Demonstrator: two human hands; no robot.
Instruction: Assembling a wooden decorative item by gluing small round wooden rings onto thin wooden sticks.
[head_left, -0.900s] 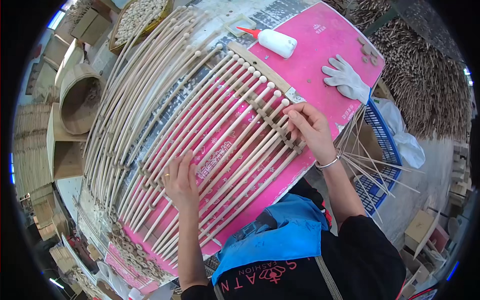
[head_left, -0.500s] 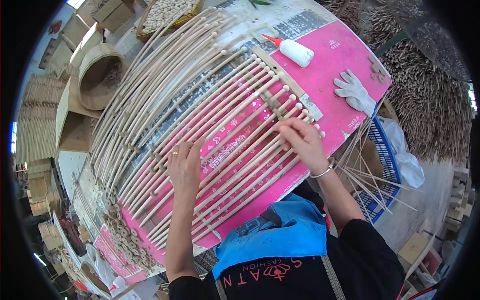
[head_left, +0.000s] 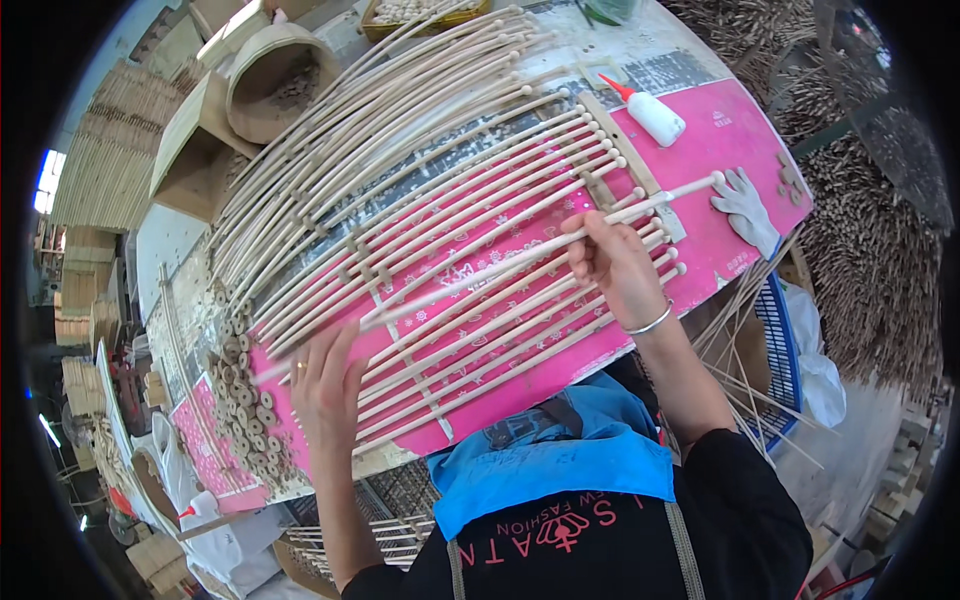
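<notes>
Rod (head_left: 520, 262), wooden, knob-tipped: one lifted, running from 8 to 2 o'clock above the pink mat (head_left: 735, 130). Right hand (head_left: 612, 262): fingers closed round the rod near its far end. Left hand (head_left: 325, 385): flat, fingers spread, pressing rods near 8 o'clock. Laid rods (head_left: 480, 180): roughly thirty, overlapping, exact count uncertain. Glue bottle (head_left: 655, 118): one, 1 o'clock. White glove (head_left: 745, 205): one, 2 o'clock. Wooden discs (head_left: 240, 400): many, partly hidden.
</notes>
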